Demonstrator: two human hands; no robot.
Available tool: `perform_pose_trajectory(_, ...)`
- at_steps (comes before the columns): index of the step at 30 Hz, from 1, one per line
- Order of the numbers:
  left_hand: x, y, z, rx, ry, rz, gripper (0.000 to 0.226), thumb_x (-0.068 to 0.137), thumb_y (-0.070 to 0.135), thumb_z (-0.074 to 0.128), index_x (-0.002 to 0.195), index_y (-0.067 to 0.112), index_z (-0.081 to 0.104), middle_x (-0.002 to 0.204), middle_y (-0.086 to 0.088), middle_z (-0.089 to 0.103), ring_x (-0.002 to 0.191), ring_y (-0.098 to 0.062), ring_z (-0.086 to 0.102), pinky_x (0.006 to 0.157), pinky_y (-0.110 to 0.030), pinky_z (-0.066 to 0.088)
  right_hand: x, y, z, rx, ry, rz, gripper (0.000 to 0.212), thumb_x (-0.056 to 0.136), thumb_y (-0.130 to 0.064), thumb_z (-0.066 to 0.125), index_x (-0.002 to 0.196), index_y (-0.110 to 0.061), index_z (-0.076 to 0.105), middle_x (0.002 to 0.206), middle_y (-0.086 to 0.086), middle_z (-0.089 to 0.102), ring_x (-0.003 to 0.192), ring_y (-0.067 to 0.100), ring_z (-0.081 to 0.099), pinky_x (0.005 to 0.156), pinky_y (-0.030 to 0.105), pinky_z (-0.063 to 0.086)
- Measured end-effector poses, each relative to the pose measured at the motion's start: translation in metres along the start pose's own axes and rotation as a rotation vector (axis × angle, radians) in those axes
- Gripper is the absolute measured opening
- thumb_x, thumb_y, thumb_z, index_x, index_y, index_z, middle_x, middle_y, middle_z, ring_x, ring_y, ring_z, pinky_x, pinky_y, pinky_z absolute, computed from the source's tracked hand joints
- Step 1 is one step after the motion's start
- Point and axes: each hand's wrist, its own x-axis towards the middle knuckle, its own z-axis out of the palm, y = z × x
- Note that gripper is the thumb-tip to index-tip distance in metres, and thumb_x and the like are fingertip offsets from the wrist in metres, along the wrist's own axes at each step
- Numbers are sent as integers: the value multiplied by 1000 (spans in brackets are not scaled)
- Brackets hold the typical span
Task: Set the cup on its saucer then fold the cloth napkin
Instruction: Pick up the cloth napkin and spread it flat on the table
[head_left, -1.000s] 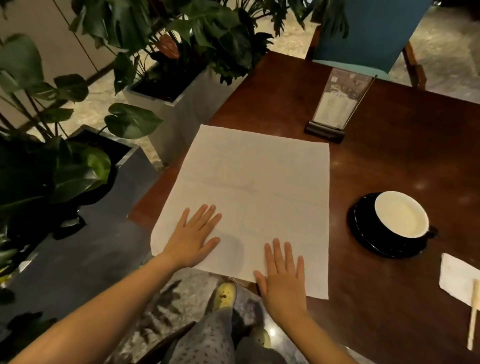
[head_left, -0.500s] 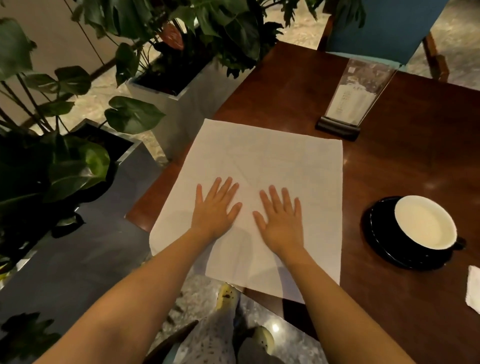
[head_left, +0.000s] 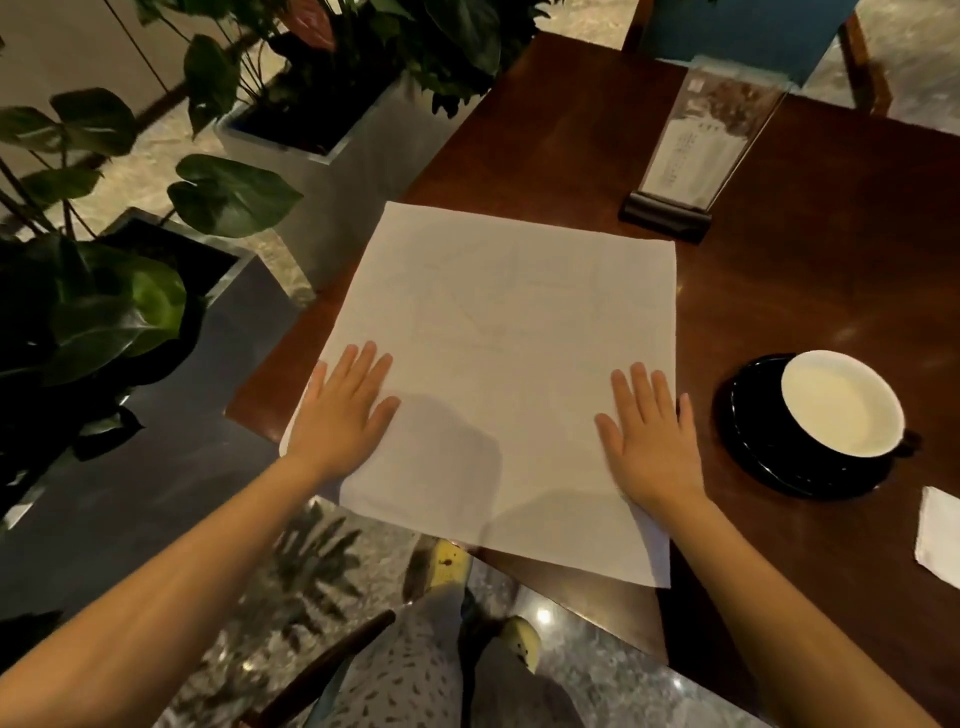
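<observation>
Head-camera view: a white cloth napkin (head_left: 498, 364) is spread flat on the dark wooden table (head_left: 831, 270), its near edge hanging over the table's edge. The left hand (head_left: 340, 415) is pressed flat on its near left corner and the right hand (head_left: 652, 441) on its near right side, fingers straight, nothing gripped. To the right, the cup (head_left: 841, 402) is seen seated on its black saucer (head_left: 753, 447).

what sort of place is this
Likely a cafe or hotel restaurant: a menu stand on the dark wooden table, a cup on its black saucer, and large planters alongside.
</observation>
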Motion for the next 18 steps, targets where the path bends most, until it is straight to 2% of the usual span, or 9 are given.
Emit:
perform_pose_trajectory(2,-22,3,-3,-21,-26,-30,69,90,59,2,149,25,8,158,2,0,144,-14,-10,116,-39,-9,-16,0,-4,8,15,-81,71,90,-55,5,149,-16,16,159,6,10,146,22,4,117,44,2)
perform_pose_trajectory(4,-39,18,-3,-67,-48,-10,74,88,62,2,149,22,9,156,1,-2,144,-18,-7,116,-38,-8,-41,0,-8,40,13,-291,67,94,-56,17,143,-14,34,153,8,30,143,24,23,117,44,13)
perform_pose_trajectory(6,-52,43,-1,-99,-73,96,74,88,64,0,149,22,8,155,1,-4,145,-21,-6,116,-37,-10,-69,5,-10,54,-71,-511,61,93,-58,30,137,-18,43,147,2,40,136,21,36,113,40,22)
perform_pose_trajectory(8,-60,72,6,-108,-109,244,69,90,63,2,148,25,5,156,1,-6,145,-21,-6,115,-37,-12,-87,16,-14,37,-158,-612,56,91,-60,39,133,-24,47,141,-6,44,130,15,40,107,33,28)
perform_pose_trajectory(10,-63,99,14,-90,-116,356,66,93,60,7,148,26,7,157,1,-1,145,-23,-5,114,-40,-8,-95,27,-18,45,-160,-622,45,90,-53,45,124,-25,52,130,-9,49,121,12,45,102,27,31)
perform_pose_trajectory(14,-64,124,20,-78,-115,439,69,92,62,15,147,20,17,157,-4,6,145,-26,-1,114,-43,-3,-91,36,-20,48,-52,-650,22,85,-23,47,101,-19,61,111,-5,58,101,15,55,89,24,39)
perform_pose_trajectory(18,-71,139,10,-292,-160,437,76,87,69,22,144,19,30,155,-3,16,144,-21,8,116,-30,-7,-76,24,-33,96,-10,-565,8,75,-13,55,80,-19,55,78,-5,58,71,17,54,62,24,42)
